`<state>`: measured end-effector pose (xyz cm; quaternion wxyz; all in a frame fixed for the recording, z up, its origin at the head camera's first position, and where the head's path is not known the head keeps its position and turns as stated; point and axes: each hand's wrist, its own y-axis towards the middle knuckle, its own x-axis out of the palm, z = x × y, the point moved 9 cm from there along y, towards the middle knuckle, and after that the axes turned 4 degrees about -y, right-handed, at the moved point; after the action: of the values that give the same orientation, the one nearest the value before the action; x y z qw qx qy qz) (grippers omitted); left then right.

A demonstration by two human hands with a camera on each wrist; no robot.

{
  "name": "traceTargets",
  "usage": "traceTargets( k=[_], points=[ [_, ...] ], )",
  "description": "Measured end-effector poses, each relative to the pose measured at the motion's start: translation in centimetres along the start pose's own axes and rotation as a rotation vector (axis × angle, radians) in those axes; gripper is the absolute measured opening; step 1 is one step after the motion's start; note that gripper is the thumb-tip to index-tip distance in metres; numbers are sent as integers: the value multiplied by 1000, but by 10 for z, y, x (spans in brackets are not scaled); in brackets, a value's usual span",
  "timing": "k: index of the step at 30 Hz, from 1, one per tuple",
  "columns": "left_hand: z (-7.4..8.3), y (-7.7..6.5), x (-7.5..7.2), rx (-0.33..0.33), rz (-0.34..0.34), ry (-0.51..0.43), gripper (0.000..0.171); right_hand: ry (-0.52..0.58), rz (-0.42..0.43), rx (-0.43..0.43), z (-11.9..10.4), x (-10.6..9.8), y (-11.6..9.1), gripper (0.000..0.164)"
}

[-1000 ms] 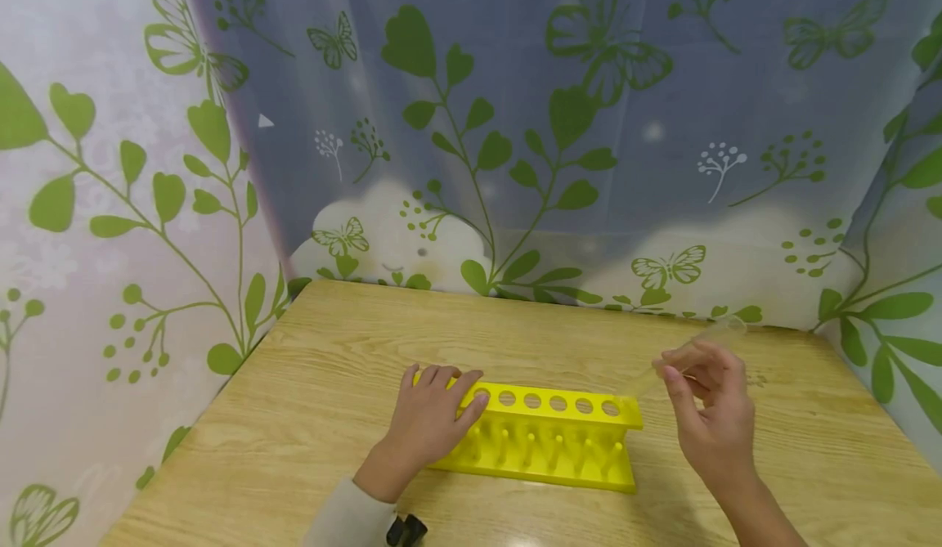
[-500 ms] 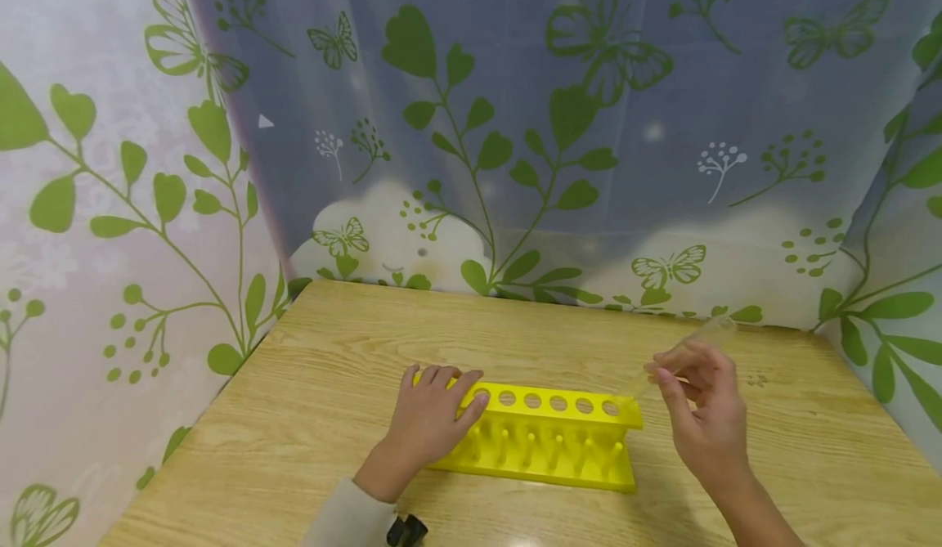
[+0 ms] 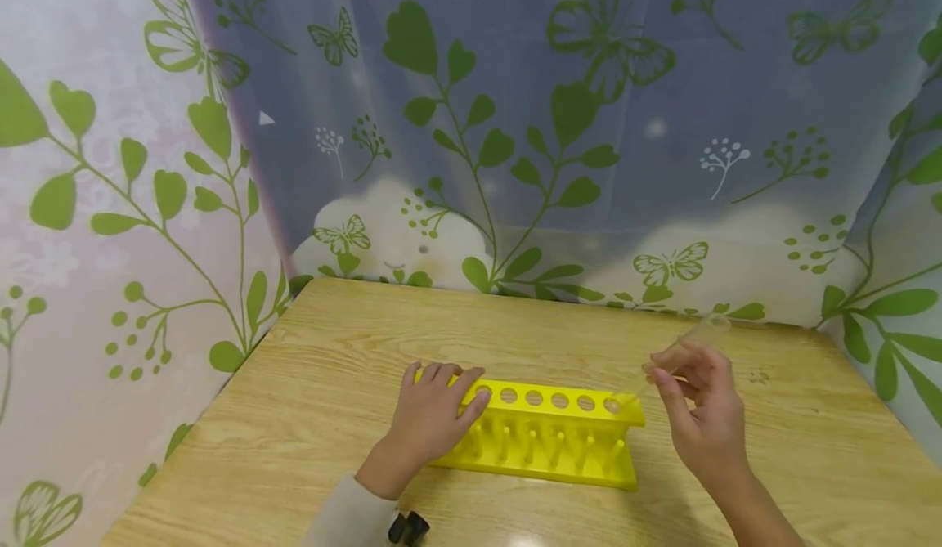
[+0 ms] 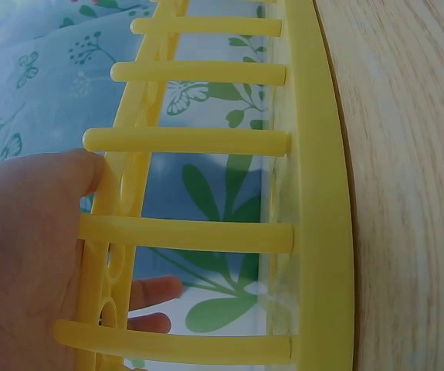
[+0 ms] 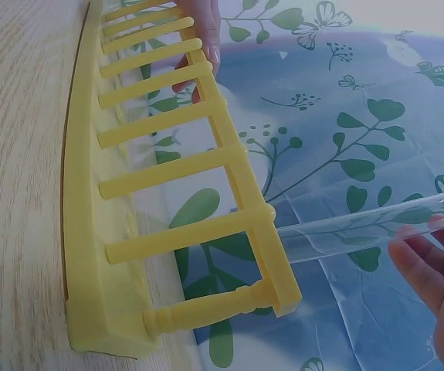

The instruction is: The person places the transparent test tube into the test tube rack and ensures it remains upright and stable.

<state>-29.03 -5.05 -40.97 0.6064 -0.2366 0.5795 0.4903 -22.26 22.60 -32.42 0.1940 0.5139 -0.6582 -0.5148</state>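
Observation:
A yellow test-tube rack (image 3: 548, 437) with a row of holes stands on the wooden table (image 3: 331, 367). My left hand (image 3: 430, 416) lies flat on the rack's left end, fingers straight over the top bar (image 4: 129, 232). My right hand (image 3: 695, 404) pinches a clear glass test tube (image 3: 673, 355), held slanted. The tube's lower end (image 5: 299, 236) touches the rack's rightmost hole (image 3: 612, 405). In the right wrist view the rack (image 5: 167, 178) stretches away, with my fingers (image 5: 430, 270) on the tube at the right edge.
Curtains printed with green leaves and butterflies (image 3: 515, 122) close in the table on the left, back and right. A small black object (image 3: 407, 527) sits at the table's near edge by my left sleeve (image 3: 346, 518).
My right hand has moved a little left and down, bringing the tube's lower end onto the rightmost hole. The left hand has stayed on the rack.

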Motion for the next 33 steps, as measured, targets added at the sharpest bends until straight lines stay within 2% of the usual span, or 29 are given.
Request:
traceTargets(
  k=[20, 26, 33],
  points=[
    [0, -1, 1, 2, 16, 11, 45, -12, -37, 3, 1, 7, -2, 43],
    [0, -1, 0, 4, 14, 9, 45, -4, -62, -26, 2, 10, -5, 43],
    [1, 0, -1, 9, 7, 12, 45, -14, -96, -11, 4, 15, -6, 41]
  ],
)
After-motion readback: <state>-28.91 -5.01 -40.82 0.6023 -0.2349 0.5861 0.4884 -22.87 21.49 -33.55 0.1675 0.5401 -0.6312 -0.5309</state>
